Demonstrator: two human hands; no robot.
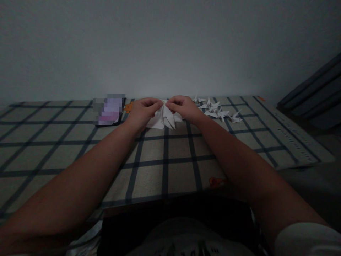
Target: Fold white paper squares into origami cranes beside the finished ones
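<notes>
Between both hands is a folded piece of white paper (pixel 167 117), pointed at the top with two narrow points hanging toward me. My left hand (pixel 144 111) pinches its upper left side between thumb and forefinger. From the other side, my right hand (pixel 183 107) pinches the upper right in the same way. Flat white paper (pixel 156 122) lies on the cloth beneath and behind the folded piece. Several folded paper cranes (pixel 213 107) sit in a loose group just right of my right hand. The fingertips partly hide the top of the folded paper.
A phone (pixel 110 111) with a lit, partly blurred screen lies left of my left hand. The table wears a checked cloth (pixel 151 149) with orange prints and lettering at the right. A pale wall (pixel 165 46) rises behind it. Dark folded fabric (pixel 317 92) stands at the far right.
</notes>
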